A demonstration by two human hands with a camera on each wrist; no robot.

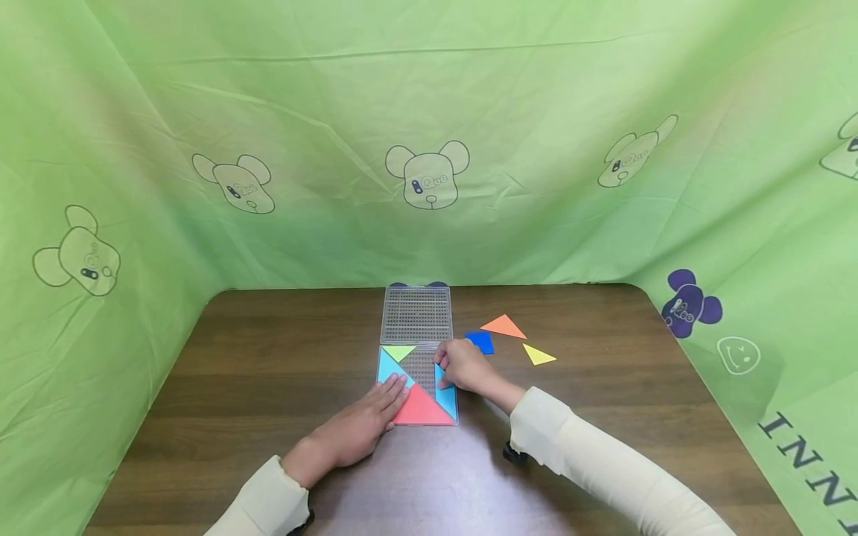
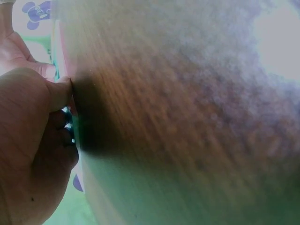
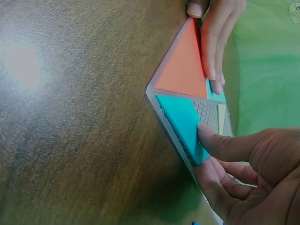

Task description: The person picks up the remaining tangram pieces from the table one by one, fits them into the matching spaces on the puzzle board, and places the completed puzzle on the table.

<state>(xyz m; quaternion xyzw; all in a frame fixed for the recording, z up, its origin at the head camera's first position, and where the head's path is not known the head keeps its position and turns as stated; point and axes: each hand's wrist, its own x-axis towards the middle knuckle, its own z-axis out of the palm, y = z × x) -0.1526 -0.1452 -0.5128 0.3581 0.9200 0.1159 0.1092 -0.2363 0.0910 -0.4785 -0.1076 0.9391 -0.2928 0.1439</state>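
Head view, case: an open clear case lies at lower centre, its gridded lid (image 1: 416, 315) above its tray (image 1: 417, 362), both on the brown tabletop (image 1: 268, 350).
Head view, tray pieces: a pale green triangle (image 1: 399, 352) lies at the tray's top left, a large blue triangle (image 1: 390, 366) along its left side, and a large red triangle (image 1: 424, 409) along its bottom.
Head view, left hand: the left hand (image 1: 362, 426), left of the tray, rests on the red and blue triangles with its fingers extended, clasping nothing.
Head view, right hand: the right hand (image 1: 465, 366) is at the tray's right side, its grip together on a light-blue four-sided piece (image 1: 445, 403).
Head view, loose pieces: right of the case lie a dark blue piece (image 1: 480, 342), an orange triangle (image 1: 506, 326) and a yellow triangle (image 1: 539, 354).
Head view, backdrop: green cloth (image 1: 335, 97) with bear-head drawings fills the upper frame.
Left wrist view, hands: the left hand fills the left edge, its thumb at the case's edge; part of the right hand shows at upper left.
Right wrist view, grip: at lower right, thumb and fingers pinch the light-blue piece, which lies at the tray's edge, near the centre of the frame.
Right wrist view, left hand: its straight fingers come down from the upper right, beside the red triangle.
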